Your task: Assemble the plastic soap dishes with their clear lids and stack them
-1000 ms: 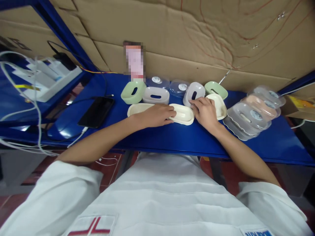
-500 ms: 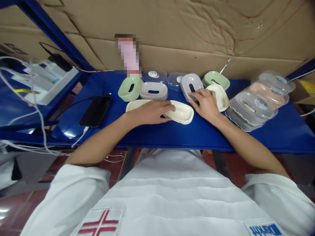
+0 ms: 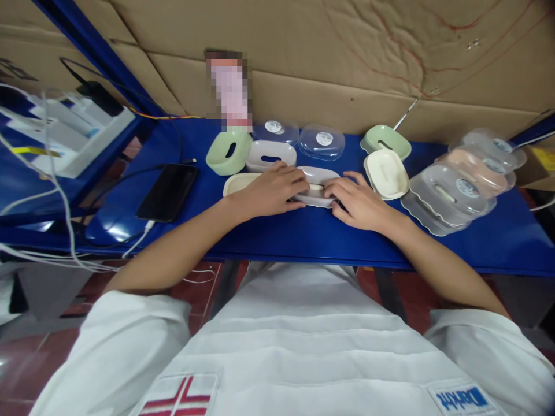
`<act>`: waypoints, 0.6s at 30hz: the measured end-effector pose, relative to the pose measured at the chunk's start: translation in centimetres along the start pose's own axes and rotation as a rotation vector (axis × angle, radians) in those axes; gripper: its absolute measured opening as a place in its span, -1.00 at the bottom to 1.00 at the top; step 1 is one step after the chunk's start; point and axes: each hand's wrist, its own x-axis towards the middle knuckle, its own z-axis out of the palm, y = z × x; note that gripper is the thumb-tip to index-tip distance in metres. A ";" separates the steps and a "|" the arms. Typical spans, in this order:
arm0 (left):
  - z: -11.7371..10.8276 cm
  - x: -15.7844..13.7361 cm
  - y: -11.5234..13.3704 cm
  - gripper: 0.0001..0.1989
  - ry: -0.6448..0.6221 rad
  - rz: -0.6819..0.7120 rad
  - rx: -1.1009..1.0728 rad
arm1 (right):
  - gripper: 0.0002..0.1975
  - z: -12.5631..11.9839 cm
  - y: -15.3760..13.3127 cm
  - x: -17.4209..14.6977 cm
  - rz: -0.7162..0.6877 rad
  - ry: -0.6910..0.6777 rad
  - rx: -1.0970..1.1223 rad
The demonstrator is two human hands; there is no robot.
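Between my hands lies a pale grey soap dish point(image 3: 318, 201) with a slot in its middle; a cream piece shows through the slot. My left hand point(image 3: 275, 193) is closed on its left end, thumb at the front edge. On the opposite end, my right hand point(image 3: 355, 202) grips with bent fingers and thumb. A cream tray point(image 3: 240, 182) sticks out from behind my left hand. To the right of my right hand rests another cream tray point(image 3: 387, 175).
Behind stand a green dish point(image 3: 228, 160), a grey dish point(image 3: 271, 149), clear lids point(image 3: 321, 151) and another green dish point(image 3: 392, 138). At right, clear lids point(image 3: 451, 188) and trays are stacked. A black phone point(image 3: 167, 192) with a cable lies left, near a white power strip point(image 3: 99, 141).
My right hand has brought the grey dish from the back down onto the cream tray by my left hand. Both hands now hold the dish.
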 end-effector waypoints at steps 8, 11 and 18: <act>-0.6 0.1 -0.1 -0.69 -0.013 -0.007 -0.063 | -0.65 -0.5 0.3 0.4 0.061 -0.080 0.097; -1.9 0.2 -0.7 -0.63 0.048 -0.141 -0.071 | -0.60 -0.5 0.3 0.4 0.054 -0.079 0.053; -4.1 -2.3 -4.4 -0.46 0.047 -0.947 0.196 | -0.60 0.0 0.4 0.1 0.070 -0.058 -0.047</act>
